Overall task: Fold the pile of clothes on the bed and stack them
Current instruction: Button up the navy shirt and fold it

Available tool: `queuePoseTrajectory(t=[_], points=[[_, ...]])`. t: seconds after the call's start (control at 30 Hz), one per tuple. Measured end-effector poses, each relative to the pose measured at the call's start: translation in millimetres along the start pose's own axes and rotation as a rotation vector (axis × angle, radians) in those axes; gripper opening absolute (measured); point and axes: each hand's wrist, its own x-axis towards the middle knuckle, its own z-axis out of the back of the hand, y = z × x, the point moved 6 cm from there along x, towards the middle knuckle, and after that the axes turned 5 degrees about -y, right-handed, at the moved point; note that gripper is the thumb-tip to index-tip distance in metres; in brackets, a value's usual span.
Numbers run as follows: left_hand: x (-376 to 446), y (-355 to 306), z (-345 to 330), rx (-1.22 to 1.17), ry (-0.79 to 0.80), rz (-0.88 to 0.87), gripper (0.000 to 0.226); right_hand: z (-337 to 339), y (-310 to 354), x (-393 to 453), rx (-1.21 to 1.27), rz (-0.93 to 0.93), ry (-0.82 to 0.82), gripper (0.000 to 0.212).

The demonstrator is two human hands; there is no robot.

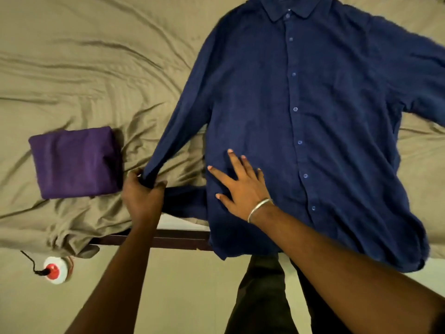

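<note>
Near edge: left hand (142,194) grips the cuff end of the navy blue button-up cotton shirt (301,116), sleeve pulled taut toward the near left. Right hand (240,186) lies flat on the shirt's lower front, fingers spread wide (silver bangle (260,209) on wrist). Shirt lies front-up on the wrinkled olive bed sheet (96,68), collar far. Folded purple garment (77,162) sits left, apart from the sleeve.

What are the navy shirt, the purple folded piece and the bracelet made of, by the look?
Shirt: matte woven cloth, likely cotton or linen; soft creases, plastic-looking buttons. Purple piece: smooth matte fabric, possibly knit; weave too fine to tell. Bracelet: thin metal, silvery, shown by its bright glint.
</note>
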Motion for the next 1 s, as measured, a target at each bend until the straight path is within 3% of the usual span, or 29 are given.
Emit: queuePoseTrajectory(t=[0.07, 0.13, 0.27, 0.33, 0.37, 0.43, 0.47, 0.5, 0.57, 0.63, 0.77, 0.9, 1.0], points=[[16.7, 1.2, 20.5, 0.179, 0.003, -0.107, 0.062, -14.8, -6.0, 11.8, -0.001, -0.144, 0.176, 0.08], [29.9, 5.8, 35.5, 0.273, 0.008, -0.123, 0.07, -24.2, -7.3, 16.4, -0.06, -0.174, 0.271, 0.087], [35.7, 13.8, 41.5, 0.494, 0.092, -0.144, 0.051, -22.5, 0.2, 23.6, -0.088, -0.23, 0.383, 0.092], [33.2, 12.9, 37.4, 0.519, 0.149, -0.108, 0.047, -6.4, 13.3, 27.5, -0.019, -0.245, 0.27, 0.079], [29.5, 9.7, 36.2, 0.456, 0.177, -0.062, 0.044, 6.9, 23.5, 27.7, 0.049, -0.223, 0.12, 0.067], [21.6, -3.5, 34.6, 0.124, 0.184, 0.04, 0.026, 29.5, 43.4, 20.9, 0.255, -0.178, -0.171, 0.047], [14.6, -11.2, 32.7, -0.055, 0.186, 0.078, 0.013, 34.5, 53.1, 15.2, 0.393, -0.168, -0.227, 0.043], [5.0, -22.7, 30.2, -0.177, 0.204, 0.093, 0.005, 36.9, 62.4, 11.0, 0.564, -0.171, -0.222, 0.043], [-17.7, -47.3, 20.5, -0.275, 0.293, 0.036, 0.013, 35.9, 78.1, 4.5, 0.912, -0.201, -0.114, 0.047], [-44.5, -70.4, 0.7, -0.329, 0.437, 0.003, 0.014, 37.2, 78.1, -4.0, 1.195, -0.254, -0.088, 0.042], [-86.3, -101.2, -47.8, -0.295, 0.623, -0.031, 0.019, 50.0, 27.9, -34.8, 1.491, -0.523, -0.435, 0.022], [-135.2, -128.5, -99.2, -0.31, 0.851, -0.021, 0.028, 57.4, -36.2, -63.9, 1.676, -0.79, -0.565, 0.034], [-172.1, -138.9, -124.9, -0.19, 0.851, -0.165, 0.042, 62.3, -88.0, -87.4, 1.907, -1.012, -0.703, 0.04]])
